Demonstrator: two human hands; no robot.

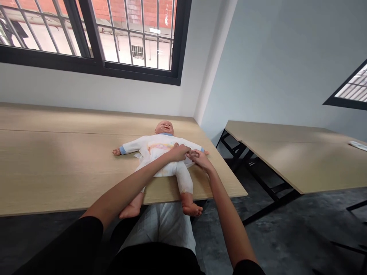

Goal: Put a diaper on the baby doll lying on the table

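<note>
A baby doll [164, 127] lies on its back on the wooden table [71, 164], arms spread and feet over the front edge. It wears a white outfit [185, 177] with blue cuffs and collar. A white diaper [164, 168] with a coloured print lies over its belly and hips. My left hand [180, 152] reaches across to the diaper's right side, fingers closed near its edge. My right hand [200, 157] is beside it, fingers bent together at the same edge. What the fingertips pinch is too small to make out.
A second wooden table [286, 149] with black legs stands to the right across a gap, with a white item [358, 145] at its far edge. A barred window [134, 38] is in the wall behind.
</note>
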